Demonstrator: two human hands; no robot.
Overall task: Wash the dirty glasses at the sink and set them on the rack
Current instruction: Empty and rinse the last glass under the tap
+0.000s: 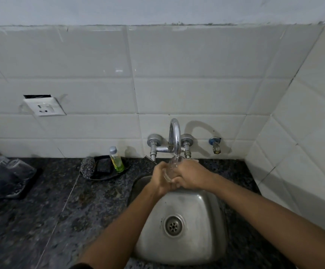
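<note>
A clear glass is held between both hands right under the spout of the chrome tap, with water running into it. My left hand wraps its left side and my right hand wraps its right side, so most of the glass is hidden. Below them lies the steel sink with its drain. At the far left a dark rack holds several upturned glasses, which look blurred.
A dark dish behind the sink's left corner carries a green soap bottle, a steel scrubber and a dark sponge. Dark speckled countertop surrounds the sink. White tiled walls stand behind and to the right, with a socket.
</note>
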